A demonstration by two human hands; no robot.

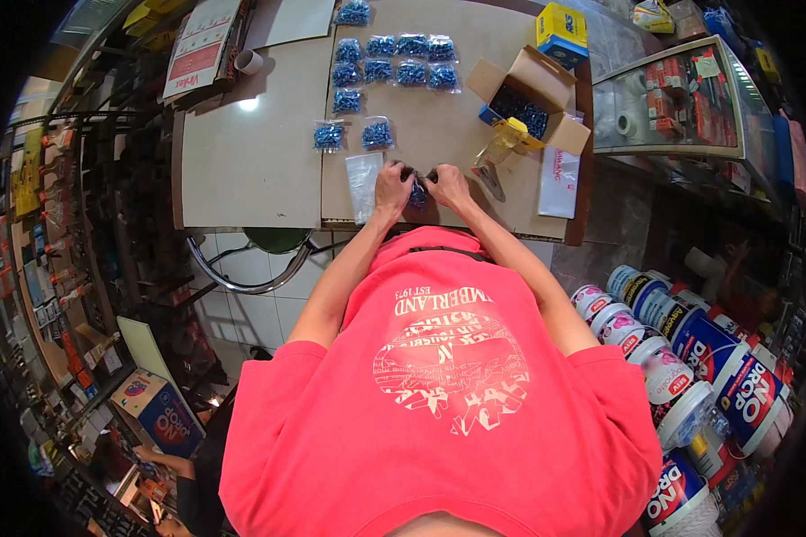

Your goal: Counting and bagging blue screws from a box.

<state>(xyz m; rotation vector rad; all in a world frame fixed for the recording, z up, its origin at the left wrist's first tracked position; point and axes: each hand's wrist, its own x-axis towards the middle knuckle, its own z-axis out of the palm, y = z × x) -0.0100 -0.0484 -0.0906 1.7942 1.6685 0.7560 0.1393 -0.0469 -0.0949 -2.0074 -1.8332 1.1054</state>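
Note:
My left hand [392,186] and my right hand [449,185] pinch the top of a small clear plastic bag [417,196] between them, close to the table's front edge. Blue fasteners show inside it; fingers cover its opening. Just left of my left hand lies a stack of flat clear plastic bags [361,189]. To the right of my right hand is a small tool [490,182], apparently a stapler. Beyond it, a clear plastic scoop-like container [497,149] leans by an open cardboard box [489,75], which holds loose dark blue fasteners [525,111].
Several filled bags [411,72] sit in rows on the table [255,168]. A yellow and blue box [561,33] stands at back right, a white packet [559,182] at front right. A stool [275,240] is below left; paint pails [672,382] stand right. Another person's arm [168,462] shows lower left.

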